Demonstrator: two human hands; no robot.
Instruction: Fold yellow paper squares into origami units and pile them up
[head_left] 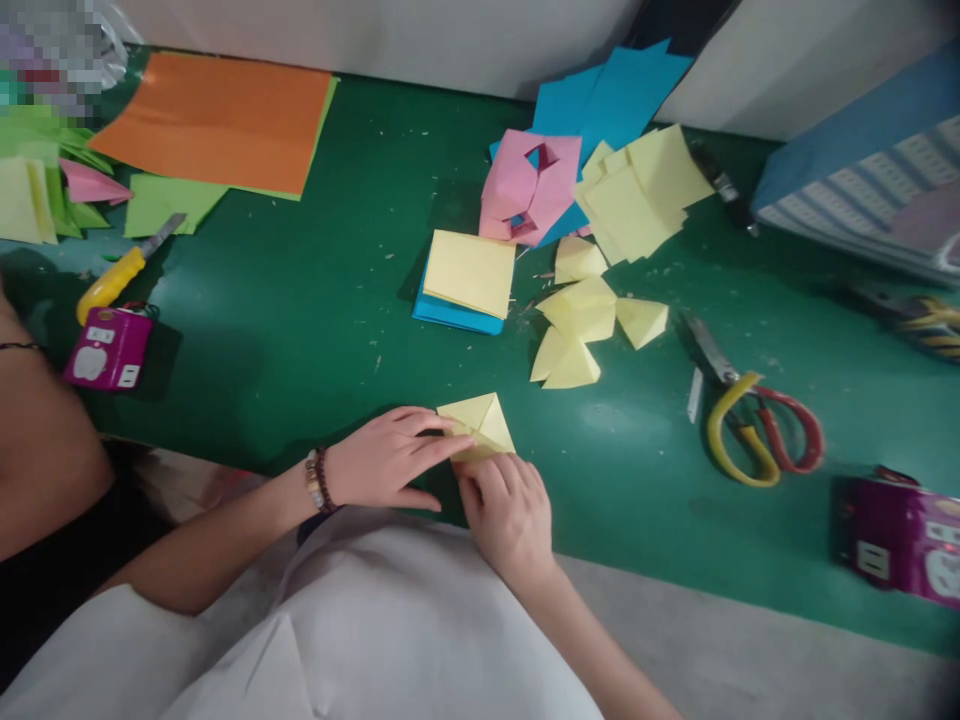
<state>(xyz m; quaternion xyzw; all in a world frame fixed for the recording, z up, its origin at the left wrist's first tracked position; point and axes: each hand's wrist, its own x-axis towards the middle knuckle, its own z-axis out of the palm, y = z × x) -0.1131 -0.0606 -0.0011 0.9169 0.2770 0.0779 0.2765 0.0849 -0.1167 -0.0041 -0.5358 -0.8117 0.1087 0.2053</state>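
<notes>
A small yellow paper square (480, 412) with folded creases lies near the table's front edge. My left hand (386, 455), a beaded bracelet at its wrist, rests with fingers stretched out, their tips on the paper's left side. My right hand (514, 515) has its fingers curled at the paper's lower edge, thumb tucked under and pinching it there. Just beyond sit folded yellow paper pieces (577, 312) and a stack of yellow and blue square sheets (471, 272). A pink folded paper shape (531, 185) stands behind them.
Scissors (739, 415) with yellow and red handles lie on the green table (300, 290) at right. A yellow cutter (120, 275) and a purple box (112, 348) lie left, beside another person's arm. Orange sheets (232, 120) and blue sheets (607, 95) are at the back.
</notes>
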